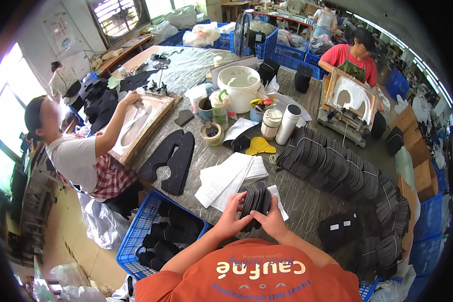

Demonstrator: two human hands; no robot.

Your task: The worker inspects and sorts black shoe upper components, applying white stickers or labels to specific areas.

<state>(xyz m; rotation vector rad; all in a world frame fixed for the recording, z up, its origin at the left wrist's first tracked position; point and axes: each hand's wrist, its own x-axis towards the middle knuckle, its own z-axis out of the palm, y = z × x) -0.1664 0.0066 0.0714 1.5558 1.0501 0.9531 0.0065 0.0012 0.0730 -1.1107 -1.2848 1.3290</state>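
Between my two hands, a small stack of black fabric pieces (257, 199) is held just above the near side of the table. My left hand (232, 215) wraps its fingers round the left side of the stack, thumb toward the front. From the other side my right hand (271, 217) grips the same stack, its thumb near my left thumb. White paper sheets (221, 181) lie beyond and to the left of the stack. To the right runs a long curved row of bundled black pieces (332, 161), tied with thin bands. The undersides of the held pieces are hidden.
A blue basket (131, 246) with black pieces stands at lower left. Large black cut-outs (171, 158), a white bucket (239, 83), a white tumbler (288, 125) and a yellow piece (260, 146) are on the table (206, 146). Two people work at framed screens (141, 126) left and far right.
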